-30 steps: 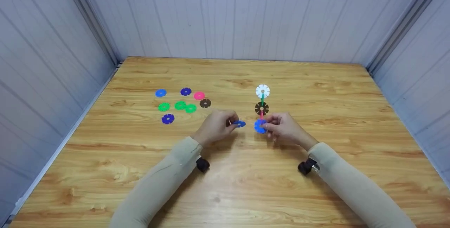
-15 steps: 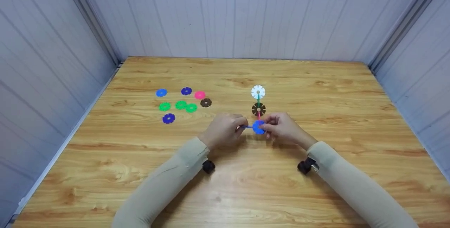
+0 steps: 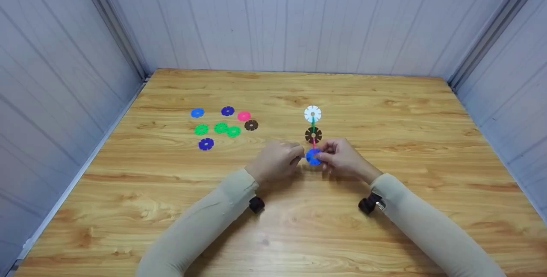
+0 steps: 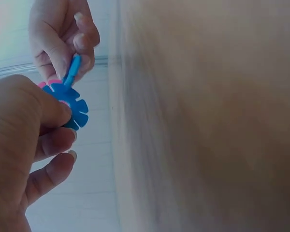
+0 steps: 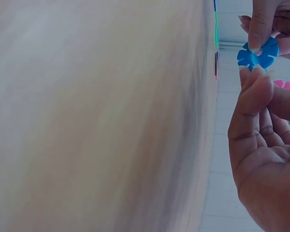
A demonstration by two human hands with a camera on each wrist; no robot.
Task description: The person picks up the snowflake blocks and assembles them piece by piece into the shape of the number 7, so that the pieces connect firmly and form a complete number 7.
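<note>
Near the middle of the table, my left hand [image 3: 277, 160] pinches a blue notched plastic disc [image 4: 79, 112] between thumb and fingers. A second blue disc [image 3: 312, 156] is pinched by my right hand [image 3: 347, 159]. The two blue discs meet at their rims, roughly at right angles, in the left wrist view; how deep the slots engage cannot be made out. Beyond the right hand's disc runs a joined row: a pink disc [image 3: 314, 142] seen edge-on, a brown disc [image 3: 313, 135], a green disc [image 3: 313, 123] edge-on, and a white disc [image 3: 313, 114] at the far end.
Loose discs lie flat on the wooden table [image 3: 384, 110] to the left: a light blue disc [image 3: 197, 113], two dark blue discs [image 3: 206, 144], a pink disc [image 3: 244, 116], a brown disc [image 3: 251, 125] and several green discs [image 3: 201, 129]. Pale panel walls [image 3: 256, 20] enclose the table.
My left hand has moved right, bringing its blue disc, earlier apart, against the right hand's disc. The joined row has shifted slightly left and nearer. The loose discs lie as before.
</note>
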